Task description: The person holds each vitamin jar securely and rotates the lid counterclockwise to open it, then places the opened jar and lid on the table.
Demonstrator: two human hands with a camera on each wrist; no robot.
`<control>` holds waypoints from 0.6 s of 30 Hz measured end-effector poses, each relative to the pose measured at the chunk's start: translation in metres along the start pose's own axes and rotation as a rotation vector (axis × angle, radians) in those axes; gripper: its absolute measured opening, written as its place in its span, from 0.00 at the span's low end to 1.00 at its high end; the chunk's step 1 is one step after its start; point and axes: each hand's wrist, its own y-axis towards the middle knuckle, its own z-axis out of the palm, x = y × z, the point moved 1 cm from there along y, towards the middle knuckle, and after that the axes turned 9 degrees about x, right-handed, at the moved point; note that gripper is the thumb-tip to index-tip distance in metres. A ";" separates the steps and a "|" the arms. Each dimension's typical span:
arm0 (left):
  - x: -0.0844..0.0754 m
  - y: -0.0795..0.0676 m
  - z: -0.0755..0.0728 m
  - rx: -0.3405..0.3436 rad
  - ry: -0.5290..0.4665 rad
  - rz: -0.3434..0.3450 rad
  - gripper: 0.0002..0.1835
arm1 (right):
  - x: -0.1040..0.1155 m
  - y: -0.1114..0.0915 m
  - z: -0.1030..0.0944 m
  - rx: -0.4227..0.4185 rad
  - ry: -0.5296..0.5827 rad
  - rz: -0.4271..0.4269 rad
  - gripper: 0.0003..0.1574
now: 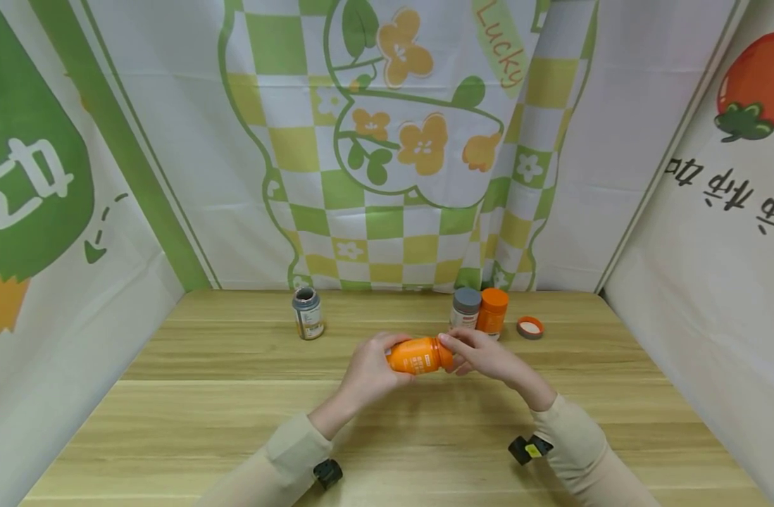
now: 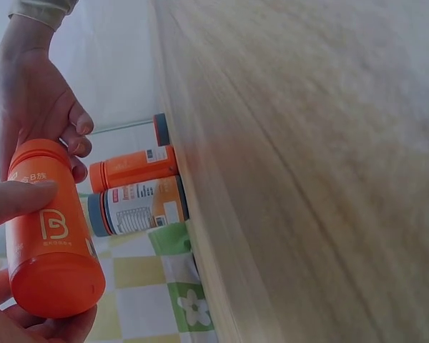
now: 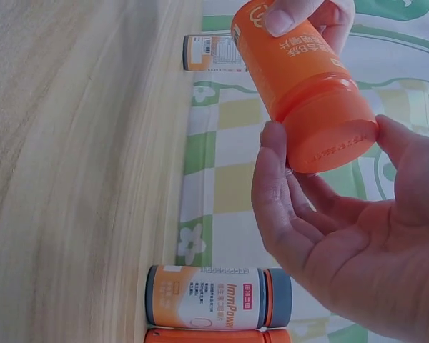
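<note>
While a white cloth backdrop (image 1: pixel 402 248) printed with green and yellow checks and orange flowers hangs along the far edge, the wooden desk (image 1: pixel 190 422) spreads below it. Beige sleeves (image 1: pixel 298 447) reach in over the near edge. The left hand (image 1: pixel 370 367) is curled round the body of the held orange bottle (image 1: pixel 413 356), thumb laid on its label; the right hand (image 1: pixel 488 355) pinches the orange cap (image 3: pixel 329 132), thumb on one side and fingers on the other. That bottle is tipped on its side in the air above the middle of the desk, cap toward the right hand. Right of centre, near the far edge, a grey-capped bottle (image 1: pixel 465 308) and a second orange bottle (image 1: pixel 493 312) stand upright, close together. Left of centre, near the same edge, an uncapped bottle (image 1: pixel 308 317) stands upright; its mouth looks dark, and whether anything is inside is hard to tell. A black device (image 1: pixel 327 473) shows at each cuff. Near the far right corner, a loose lid (image 1: pixel 529 327) lies hollow side up.
</note>
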 end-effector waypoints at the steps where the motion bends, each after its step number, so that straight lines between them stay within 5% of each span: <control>1: 0.000 0.000 0.000 0.001 0.000 -0.002 0.29 | 0.000 0.000 0.000 0.000 0.001 -0.006 0.35; 18: 0.002 -0.001 -0.004 0.019 -0.048 -0.024 0.29 | -0.001 0.001 0.002 -0.007 -0.065 -0.157 0.27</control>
